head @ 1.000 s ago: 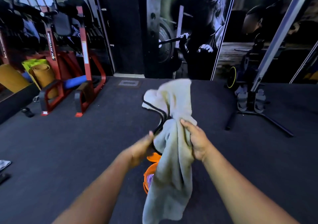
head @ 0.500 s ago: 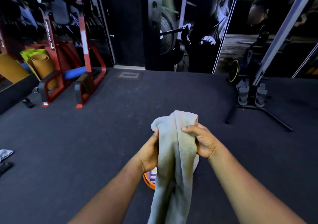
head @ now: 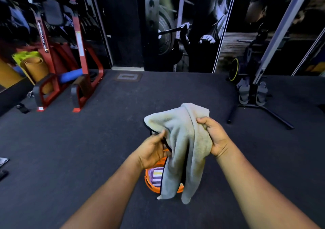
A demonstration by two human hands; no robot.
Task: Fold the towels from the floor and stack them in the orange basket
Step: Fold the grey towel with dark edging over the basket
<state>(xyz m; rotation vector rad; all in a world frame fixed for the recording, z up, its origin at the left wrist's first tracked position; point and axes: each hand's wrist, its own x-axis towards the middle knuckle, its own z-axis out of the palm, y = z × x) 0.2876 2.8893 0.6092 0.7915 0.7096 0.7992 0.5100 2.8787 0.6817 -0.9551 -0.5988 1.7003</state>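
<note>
I hold a pale grey towel [head: 182, 141] with a dark edge in the air, bunched and hanging down. My right hand [head: 213, 139] grips its right side near the top. My left hand [head: 153, 149] pinches the dark-trimmed edge on the left, thumb on top. Directly below, on the dark floor, stands the orange basket [head: 150, 183], mostly hidden by the towel and my left wrist. A purple, white and yellow striped towel [head: 155, 175] lies inside it.
A red weight rack [head: 79, 58] with rolled mats [head: 33, 67] stands at the back left. A black stand with legs [head: 260, 104] is at the back right. Small grey and black items [head: 3, 165] lie at the far left edge. Dark carpet [head: 88, 149] surrounds the basket.
The towel came down from a raised, spread position and is now bunched lower over the basket. My left hand shifted along its dark edge; more of the basket shows.
</note>
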